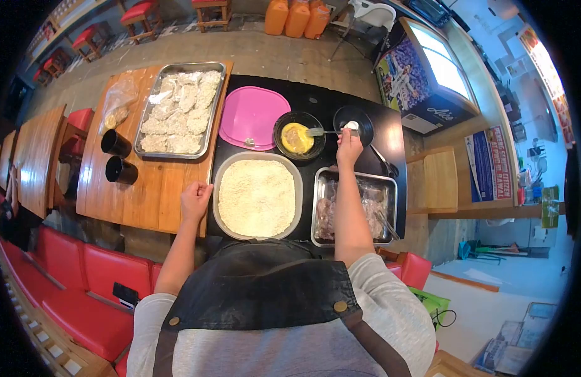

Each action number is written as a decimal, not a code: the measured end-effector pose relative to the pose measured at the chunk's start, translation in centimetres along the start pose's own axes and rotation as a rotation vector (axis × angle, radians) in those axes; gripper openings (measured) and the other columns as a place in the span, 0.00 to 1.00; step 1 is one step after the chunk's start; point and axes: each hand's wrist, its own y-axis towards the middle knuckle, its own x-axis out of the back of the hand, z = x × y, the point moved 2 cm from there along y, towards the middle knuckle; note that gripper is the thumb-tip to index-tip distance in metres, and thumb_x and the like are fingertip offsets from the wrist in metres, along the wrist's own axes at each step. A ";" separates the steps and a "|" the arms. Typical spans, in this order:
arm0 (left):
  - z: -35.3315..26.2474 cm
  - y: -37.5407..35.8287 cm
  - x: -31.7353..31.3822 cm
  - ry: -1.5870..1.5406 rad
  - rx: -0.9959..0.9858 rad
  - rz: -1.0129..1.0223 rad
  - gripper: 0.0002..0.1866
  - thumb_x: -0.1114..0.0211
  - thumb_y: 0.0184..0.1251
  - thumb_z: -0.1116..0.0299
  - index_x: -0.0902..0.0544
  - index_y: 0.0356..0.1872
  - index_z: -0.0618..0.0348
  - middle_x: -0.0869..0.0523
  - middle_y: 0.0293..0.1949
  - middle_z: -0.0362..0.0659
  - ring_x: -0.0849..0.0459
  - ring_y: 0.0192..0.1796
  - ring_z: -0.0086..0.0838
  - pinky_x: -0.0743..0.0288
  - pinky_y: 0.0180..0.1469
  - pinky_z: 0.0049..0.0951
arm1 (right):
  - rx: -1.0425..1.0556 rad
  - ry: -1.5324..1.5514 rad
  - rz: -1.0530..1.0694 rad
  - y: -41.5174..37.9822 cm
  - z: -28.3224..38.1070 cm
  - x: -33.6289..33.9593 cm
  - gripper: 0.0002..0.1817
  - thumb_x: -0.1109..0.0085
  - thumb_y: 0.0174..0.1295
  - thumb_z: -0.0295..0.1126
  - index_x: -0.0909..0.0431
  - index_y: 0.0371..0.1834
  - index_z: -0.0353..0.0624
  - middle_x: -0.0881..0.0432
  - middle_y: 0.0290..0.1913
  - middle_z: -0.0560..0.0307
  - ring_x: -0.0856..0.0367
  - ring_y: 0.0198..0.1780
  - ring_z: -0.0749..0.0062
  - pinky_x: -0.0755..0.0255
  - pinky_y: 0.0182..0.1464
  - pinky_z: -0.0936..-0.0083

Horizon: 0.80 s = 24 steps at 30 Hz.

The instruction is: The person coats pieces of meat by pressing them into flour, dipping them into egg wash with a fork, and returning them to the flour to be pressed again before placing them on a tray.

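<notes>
My right hand is closed around a utensil with a dark handle and a pale, translucent head. That head reaches into a black bowl of yellow beaten egg, where a piece of food lies. Loosely curled, my left hand holds nothing visible and sits beside the left rim of a tub of pale breading crumbs. Under my right forearm is a metal tray of raw meat pieces, with tongs in it. Just beyond the right hand is a black plate.
A metal tray of breaded pieces lies on the wooden table, near two black cups and a plastic bag. A pink lid is behind the tub. Red bench seats stand at the left.
</notes>
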 end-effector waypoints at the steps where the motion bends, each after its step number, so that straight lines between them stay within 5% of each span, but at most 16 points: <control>1: 0.1 0.0 -0.1 -0.001 -0.003 0.001 0.11 0.31 0.53 0.68 0.23 0.23 0.64 0.22 0.20 0.43 0.23 0.21 0.25 0.29 0.26 0.24 | -0.012 0.096 0.018 0.6 -0.6 -0.3 0.12 0.46 0.63 0.34 0.21 0.29 0.37 0.23 0.21 0.62 0.29 0.20 0.85 0.35 0.24 0.86; 9: -0.2 -0.1 0.1 0.077 -0.006 -0.022 0.11 0.30 0.53 0.67 0.23 0.23 0.63 0.22 0.19 0.43 0.23 0.21 0.25 0.29 0.25 0.25 | -0.372 0.286 0.092 2.8 -4.3 -0.8 0.12 0.49 0.65 0.34 0.25 0.29 0.37 0.27 0.19 0.62 0.32 0.17 0.83 0.37 0.17 0.84; 24: 0.2 0.1 0.0 0.106 0.012 -0.006 0.12 0.30 0.53 0.66 0.23 0.23 0.63 0.22 0.20 0.44 0.24 0.20 0.26 0.29 0.25 0.25 | -0.548 0.073 0.111 3.0 -6.5 -0.8 0.14 0.49 0.65 0.36 0.24 0.28 0.36 0.27 0.18 0.60 0.33 0.15 0.80 0.39 0.15 0.82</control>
